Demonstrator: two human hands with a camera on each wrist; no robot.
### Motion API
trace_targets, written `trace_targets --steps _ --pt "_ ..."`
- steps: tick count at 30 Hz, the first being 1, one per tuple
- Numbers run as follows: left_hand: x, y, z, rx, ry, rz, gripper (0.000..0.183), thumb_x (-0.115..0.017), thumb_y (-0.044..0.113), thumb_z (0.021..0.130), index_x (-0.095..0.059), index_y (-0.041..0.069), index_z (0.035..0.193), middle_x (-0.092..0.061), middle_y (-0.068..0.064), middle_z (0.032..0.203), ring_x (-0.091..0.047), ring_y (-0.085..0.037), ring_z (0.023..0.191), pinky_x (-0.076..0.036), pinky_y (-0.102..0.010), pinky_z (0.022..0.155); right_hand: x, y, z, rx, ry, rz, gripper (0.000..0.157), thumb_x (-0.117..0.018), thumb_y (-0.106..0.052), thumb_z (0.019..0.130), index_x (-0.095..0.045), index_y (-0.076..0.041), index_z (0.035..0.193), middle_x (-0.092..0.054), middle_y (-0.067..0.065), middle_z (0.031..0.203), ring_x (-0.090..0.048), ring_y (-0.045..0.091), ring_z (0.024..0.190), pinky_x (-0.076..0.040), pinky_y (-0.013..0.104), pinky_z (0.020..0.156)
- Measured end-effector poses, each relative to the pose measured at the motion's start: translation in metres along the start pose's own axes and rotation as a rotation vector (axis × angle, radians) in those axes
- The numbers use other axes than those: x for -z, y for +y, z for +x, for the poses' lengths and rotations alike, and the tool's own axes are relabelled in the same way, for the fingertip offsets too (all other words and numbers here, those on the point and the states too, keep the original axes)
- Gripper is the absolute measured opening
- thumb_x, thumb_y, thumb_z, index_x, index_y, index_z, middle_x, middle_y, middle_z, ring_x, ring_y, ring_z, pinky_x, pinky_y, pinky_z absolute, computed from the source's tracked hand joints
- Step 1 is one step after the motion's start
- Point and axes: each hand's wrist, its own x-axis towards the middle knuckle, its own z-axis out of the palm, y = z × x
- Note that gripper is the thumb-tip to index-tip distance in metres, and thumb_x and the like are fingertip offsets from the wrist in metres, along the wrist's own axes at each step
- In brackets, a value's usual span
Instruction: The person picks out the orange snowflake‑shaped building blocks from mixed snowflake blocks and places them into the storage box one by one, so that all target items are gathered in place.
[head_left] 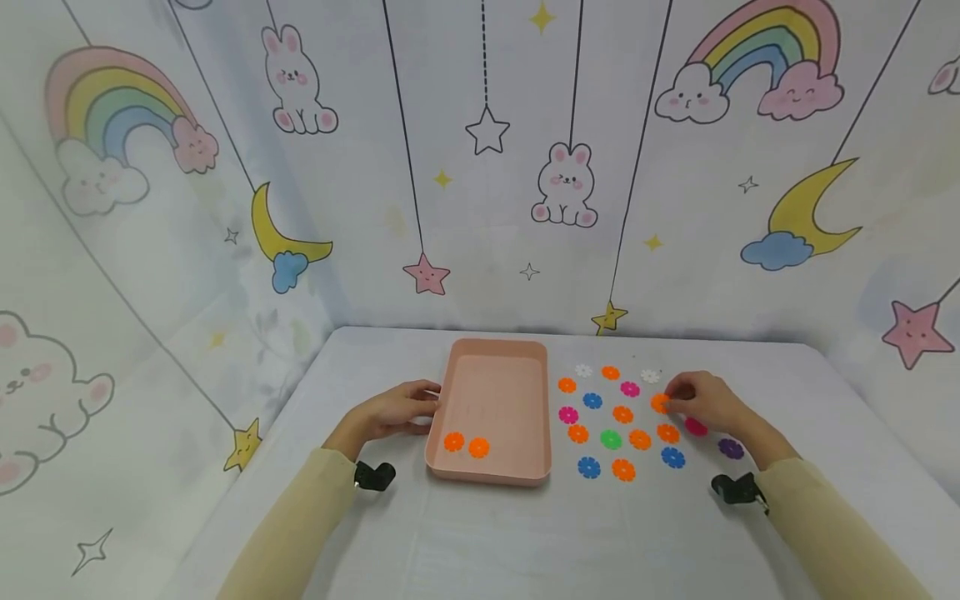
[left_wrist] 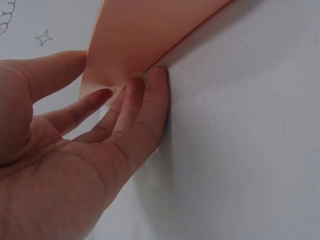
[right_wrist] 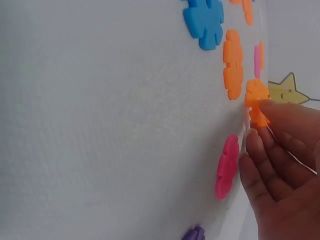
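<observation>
While the person's right grip point(head_left: 705, 402) pinches an orange disc point(right_wrist: 256, 97) between thumb and fingertips, the left grip point(head_left: 395, 408) lies relaxed at the tray point(head_left: 495, 375), its fingers touching the outside of the left wall. The pinched disc is at the far right part of the scattered group, tilted; whether it is clear of the surface point(head_left: 525, 533) cannot be told.

Just beside the right grip's lower fingers is a pink disc point(right_wrist: 227, 167), partly covered in the head view. A purple disc point(head_left: 731, 448) lies nearer the person, by the right wrist, and another orange disc point(head_left: 667, 433) lies just below the pinched one, with a blue disc point(head_left: 672, 457) next to it.

Farther left, between the right grip and the tray, more orange, blue and pink discs lie apart from one another, along with a green disc point(head_left: 611, 439) and, toward the far edge, two white ones. Inside the tray, two orange discs point(head_left: 466, 445) sit side by side near the lower left corner.

Pale yellow sleeves point(head_left: 832, 517) cover both forearms. Beyond the surface hangs a white backdrop point(head_left: 675, 283) printed with rainbows, rabbits, moons and stars.
</observation>
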Motion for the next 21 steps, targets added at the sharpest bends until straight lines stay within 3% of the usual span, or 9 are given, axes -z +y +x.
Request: trace_targets --steps 6,13,21 --pt "0.000 -0.004 -0.001 -0.006 -0.003 -0.007 0.047 -0.059 0.017 0.105 -0.046 0.004 0.148 -0.052 -0.018 0.143 -0.061 -0.027 0.116 -0.054 -0.047 0.102 -0.001 0.000 -0.004 -0.027 0.023 0.010 0.027 -0.072 -0.020 0.096 -0.067 0.002 0.111 -0.068 0.011 0.101 -0.061 0.026 0.093 -0.060 0.047 0.087" --pt "0.000 -0.004 -0.001 -0.013 -0.005 -0.012 0.046 -0.059 0.017 0.105 -0.046 0.004 0.148 -0.051 -0.018 0.142 -0.061 -0.027 0.116 -0.054 -0.047 0.102 0.000 -0.001 -0.005 -0.019 0.037 0.032 0.026 -0.072 -0.022 0.096 -0.068 0.001 0.109 -0.069 0.010 0.100 -0.062 0.025 0.092 -0.060 0.036 0.081" --pt "0.001 -0.002 -0.001 -0.016 -0.006 -0.018 0.046 -0.059 0.016 0.105 -0.045 0.004 0.148 -0.051 -0.019 0.142 -0.061 -0.027 0.117 -0.054 -0.047 0.102 0.001 -0.023 -0.012 0.044 0.076 0.054 0.027 -0.074 -0.024 0.096 -0.070 -0.001 0.110 -0.071 0.007 0.101 -0.065 0.026 0.096 -0.060 0.034 0.084"
